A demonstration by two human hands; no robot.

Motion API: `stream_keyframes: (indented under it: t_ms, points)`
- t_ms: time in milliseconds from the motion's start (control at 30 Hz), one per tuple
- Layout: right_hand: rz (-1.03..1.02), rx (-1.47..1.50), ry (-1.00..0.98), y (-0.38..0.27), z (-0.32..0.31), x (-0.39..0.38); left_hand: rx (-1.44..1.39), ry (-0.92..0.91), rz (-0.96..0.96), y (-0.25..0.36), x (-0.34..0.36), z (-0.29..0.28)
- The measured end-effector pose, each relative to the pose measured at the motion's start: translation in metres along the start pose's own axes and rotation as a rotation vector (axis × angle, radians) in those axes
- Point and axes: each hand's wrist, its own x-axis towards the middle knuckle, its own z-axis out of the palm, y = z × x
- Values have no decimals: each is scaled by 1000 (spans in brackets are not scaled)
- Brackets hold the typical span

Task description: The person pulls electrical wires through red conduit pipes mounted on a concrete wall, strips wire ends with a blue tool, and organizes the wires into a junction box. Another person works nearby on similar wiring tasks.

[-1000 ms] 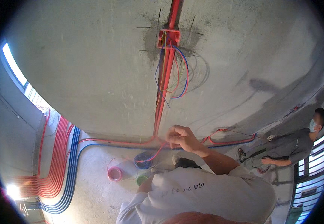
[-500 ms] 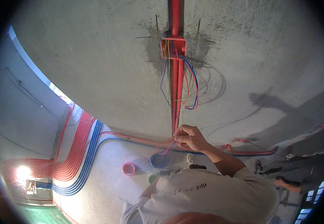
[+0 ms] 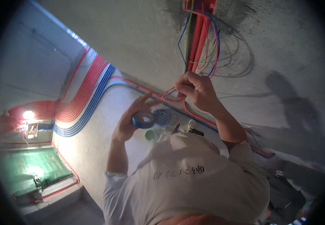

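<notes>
My right hand (image 3: 199, 89) is raised in front of the wall, its fingers pinched around thin electrical wires (image 3: 182, 50) that hang from a red junction box (image 3: 202, 8). The exact pinch point is hidden by the fingers. Lower and to the left is my left hand (image 3: 125, 122), with a roll of blue tape (image 3: 135, 120) held at its thumb side and some fingers stretched toward the wires. Red and blue wire loops (image 3: 217, 45) hang beside two red conduits (image 3: 198, 43). On the floor beyond the left hand lies a blue wire coil (image 3: 163, 117).
A green round coil or tub (image 3: 150, 134) sits on the floor by my body. Red pipes (image 3: 80, 99) and blue pipes (image 3: 95, 103) curve along the left, near a bright lamp (image 3: 28, 114) and a green sheet (image 3: 38, 168). Another person (image 3: 286, 193) in dark clothing is at the lower right.
My left hand has come into view with the blue tape roll. The view has shifted, placing the junction box higher and to the right. My right hand stays pinched at the wires.
</notes>
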Motion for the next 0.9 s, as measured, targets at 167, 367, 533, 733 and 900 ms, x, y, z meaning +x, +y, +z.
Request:
stream_keyframes:
  t_ms: [167, 367, 533, 733, 900]
  points:
    - [-168, 65, 34, -23, 3, 27, 319, -22, -8, 27, 82, 33]
    - [-248, 229, 136, -3, 7, 9, 417, 319, -166, 29, 85, 54]
    - [-269, 302, -103, -2, 17, -14, 389, 308, -104, 28, 96, 52]
    - [-240, 83, -124, -24, 16, -10, -638, 194, -505, 32, 92, 37]
    - [-164, 89, 57, -30, 10, -8, -63, 471, -178, 49, 81, 23]
